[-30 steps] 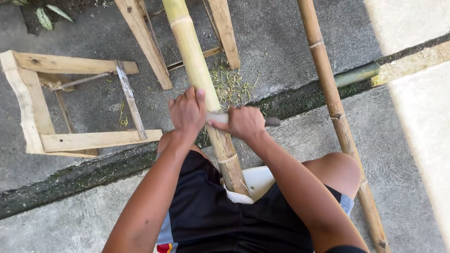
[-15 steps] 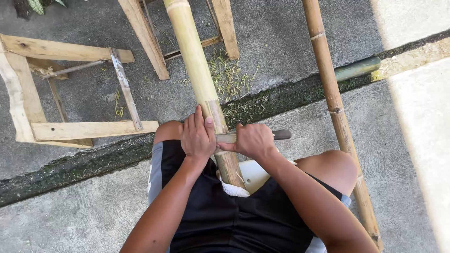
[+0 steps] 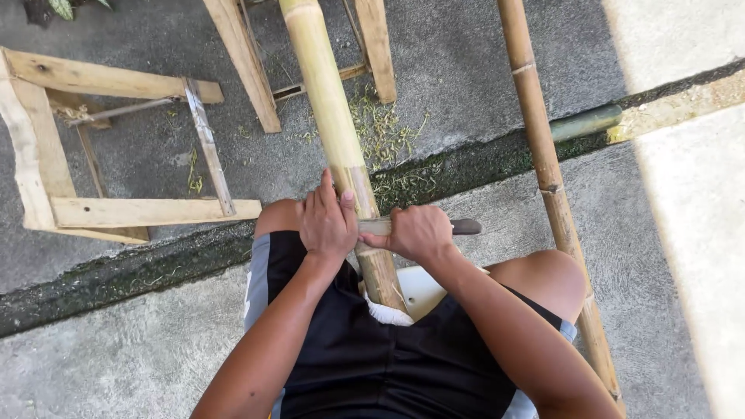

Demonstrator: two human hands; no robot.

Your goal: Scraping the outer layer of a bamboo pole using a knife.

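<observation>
Concrete yard: left hand (image 3: 327, 225) flat on bamboo pole (image 3: 334, 132) lying across lap, right hand (image 3: 419, 233) fisted on knife (image 3: 466, 226). Shave shallow, fingers clear of blade.

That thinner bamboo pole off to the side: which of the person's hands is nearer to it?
Right. The right hand grips a knife handle whose end points toward the thinner bamboo pole. The left hand lies on the thick bamboo pole, farther away.
</observation>
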